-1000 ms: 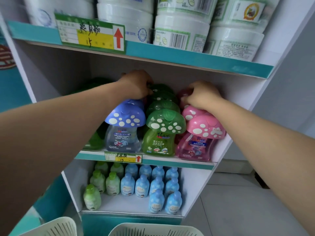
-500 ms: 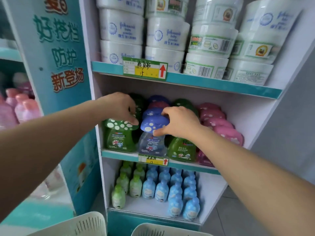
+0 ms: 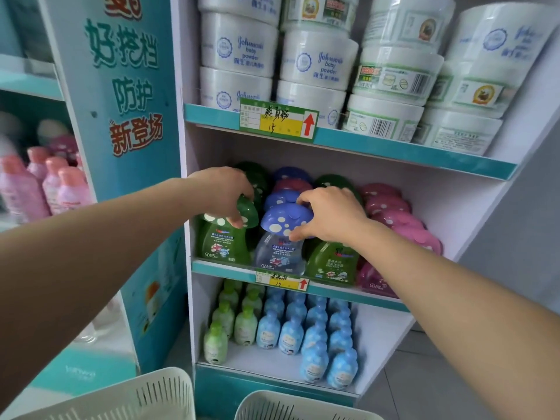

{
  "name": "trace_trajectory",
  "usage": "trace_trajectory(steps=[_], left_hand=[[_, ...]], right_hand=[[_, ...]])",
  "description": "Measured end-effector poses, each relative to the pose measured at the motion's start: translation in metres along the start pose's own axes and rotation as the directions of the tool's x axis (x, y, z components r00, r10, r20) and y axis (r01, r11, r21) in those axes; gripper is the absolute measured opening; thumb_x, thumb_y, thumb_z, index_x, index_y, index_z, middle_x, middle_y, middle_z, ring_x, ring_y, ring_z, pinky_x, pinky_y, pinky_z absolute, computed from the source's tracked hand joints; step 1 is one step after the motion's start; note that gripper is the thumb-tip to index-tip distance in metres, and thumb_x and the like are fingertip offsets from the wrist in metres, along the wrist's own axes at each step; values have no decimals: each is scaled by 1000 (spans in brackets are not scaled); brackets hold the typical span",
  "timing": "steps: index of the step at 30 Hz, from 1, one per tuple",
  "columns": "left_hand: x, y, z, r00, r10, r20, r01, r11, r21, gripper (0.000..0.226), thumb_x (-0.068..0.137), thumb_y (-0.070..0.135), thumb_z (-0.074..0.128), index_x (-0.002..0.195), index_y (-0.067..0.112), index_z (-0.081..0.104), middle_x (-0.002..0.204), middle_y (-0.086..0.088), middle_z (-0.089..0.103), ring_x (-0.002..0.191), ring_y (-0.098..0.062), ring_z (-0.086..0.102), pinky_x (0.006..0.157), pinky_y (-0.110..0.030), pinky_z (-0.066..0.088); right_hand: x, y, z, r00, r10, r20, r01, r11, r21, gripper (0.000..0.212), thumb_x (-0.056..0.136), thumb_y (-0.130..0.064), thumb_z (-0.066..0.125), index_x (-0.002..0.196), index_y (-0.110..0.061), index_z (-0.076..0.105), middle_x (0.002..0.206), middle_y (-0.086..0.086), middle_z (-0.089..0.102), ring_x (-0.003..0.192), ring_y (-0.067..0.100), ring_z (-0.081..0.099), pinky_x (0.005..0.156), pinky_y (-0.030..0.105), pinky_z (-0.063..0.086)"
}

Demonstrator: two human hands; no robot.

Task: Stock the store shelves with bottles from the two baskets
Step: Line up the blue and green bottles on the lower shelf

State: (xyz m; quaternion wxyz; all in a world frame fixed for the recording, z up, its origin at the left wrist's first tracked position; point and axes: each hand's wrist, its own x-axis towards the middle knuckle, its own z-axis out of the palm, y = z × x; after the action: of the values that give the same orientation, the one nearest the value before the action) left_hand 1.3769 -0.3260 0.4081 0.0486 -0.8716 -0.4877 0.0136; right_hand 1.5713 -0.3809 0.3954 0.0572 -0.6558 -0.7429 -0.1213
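Head: right hand (image 3: 330,218), gripping blue bottle (image 3: 280,253), hides green bottle (image 3: 331,265) cap

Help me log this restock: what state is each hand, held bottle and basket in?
left hand: grips the green bottle by its cap.
right hand: grips the blue bottle by its cap.
green bottle: standing at the middle shelf front.
blue bottle: standing beside the green one.
left basket: only the rim shows, contents hidden.
right basket: likewise.

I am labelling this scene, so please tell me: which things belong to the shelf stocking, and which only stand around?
In the job: left hand, green bottle, right hand, blue bottle, left basket, right basket.
Only around: baby powder tubs, pink bottles, price tag.
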Motion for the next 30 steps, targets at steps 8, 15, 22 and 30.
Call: trace_trajectory(steps=[8, 15, 22, 30], left_hand=[[3, -5, -13, 980, -110, -165, 64, 963, -263, 41, 86, 41, 64, 121, 22, 63, 118, -5, 64, 109, -27, 56, 90, -31, 45], [27, -7, -10, 982, -149, -116, 130, 978, -163, 34, 94, 28, 54, 125, 18, 61, 125, -10, 61, 114, -32, 55, 93, -33, 45], [38, -12, 3, 975, -184, -126, 149, 958, -245, 40, 82, 31, 71, 121, 21, 64, 121, -6, 63, 108, -27, 58, 86, -30, 46], [40, -12, 3, 967, -209, -147, 161, 944, -287, 38, 80, 29, 74, 117, 21, 66, 118, -6, 65, 105, -27, 59, 77, -24, 41]], right_hand=[[9, 6, -2, 997, 78, -5, -75, 973, 220, 61, 65, -74, 64, 101, -25, 69, 96, -3, 68, 94, 21, 61, 83, 36, 50], [45, 18, 7, 988, 147, 35, -145, 851, 505, 34, 82, -27, 72, 115, -18, 68, 120, -2, 66, 109, 16, 60, 93, 25, 43], [54, 22, 13, 996, 61, 64, -84, 888, 452, 46, 76, -29, 78, 119, -16, 66, 119, 0, 66, 103, 14, 61, 94, 26, 46], [51, 24, 8, 999, 12, 47, -29, 924, 381, 44, 79, -28, 76, 120, -18, 65, 123, -2, 65, 111, 15, 58, 92, 21, 41]])
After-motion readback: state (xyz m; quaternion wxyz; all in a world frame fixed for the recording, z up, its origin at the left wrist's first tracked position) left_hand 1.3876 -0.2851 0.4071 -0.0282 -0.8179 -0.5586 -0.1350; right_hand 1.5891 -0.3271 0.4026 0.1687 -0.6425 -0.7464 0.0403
